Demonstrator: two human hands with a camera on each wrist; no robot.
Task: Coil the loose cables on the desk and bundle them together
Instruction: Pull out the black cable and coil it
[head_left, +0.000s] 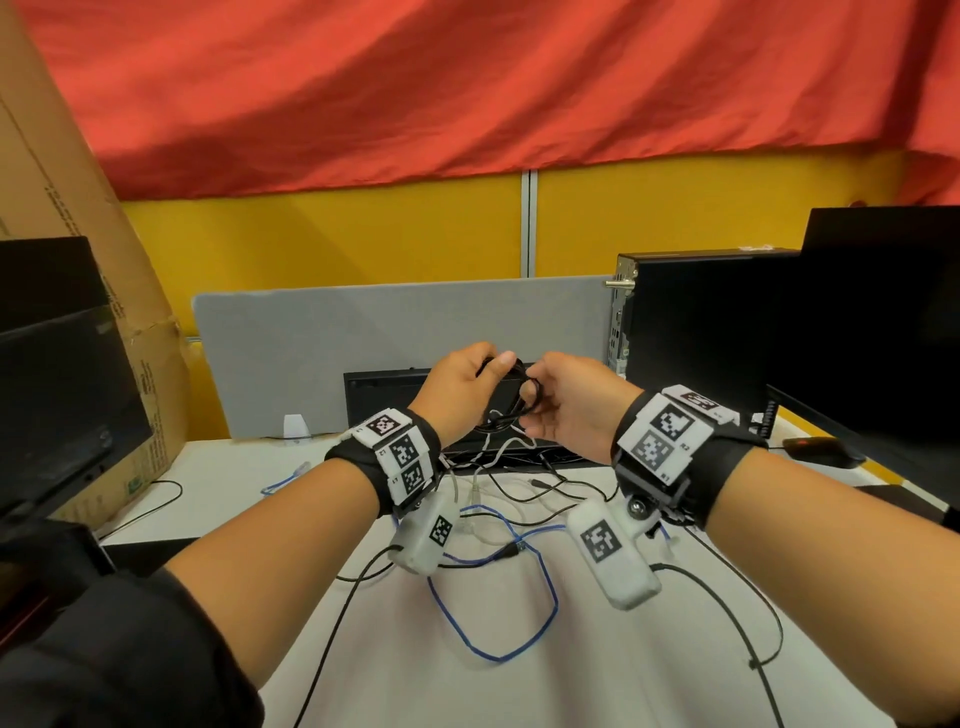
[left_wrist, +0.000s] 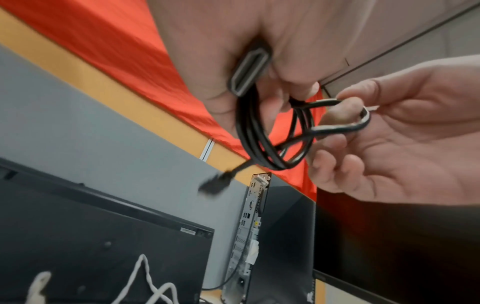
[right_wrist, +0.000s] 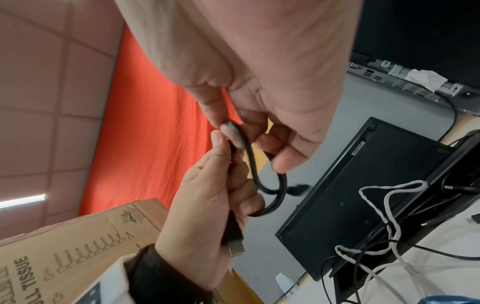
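A black cable (head_left: 511, 400) is wound into a small coil and held in the air above the desk by both hands. My left hand (head_left: 496, 366) grips the coil together with its flat metal connector (left_wrist: 248, 72). My right hand (head_left: 535, 410) pinches one loop of the coil (left_wrist: 350, 123) between thumb and forefinger. The cable's other plug (left_wrist: 215, 185) dangles below, blurred. In the right wrist view my right hand (right_wrist: 228, 127) pinches the black cable (right_wrist: 272, 185) just above my left hand (right_wrist: 221, 168). A blue cable (head_left: 493, 597), a white cable (head_left: 488, 457) and black cables (head_left: 727, 597) lie loose on the desk.
A flat black monitor (head_left: 384, 400) leans at the back centre against a grey divider (head_left: 363, 332). A black computer tower (head_left: 691, 322) and a monitor (head_left: 883, 338) stand on the right, with a mouse (head_left: 821, 449) nearby. Another monitor (head_left: 52, 374) and a cardboard box (head_left: 78, 208) stand on the left.
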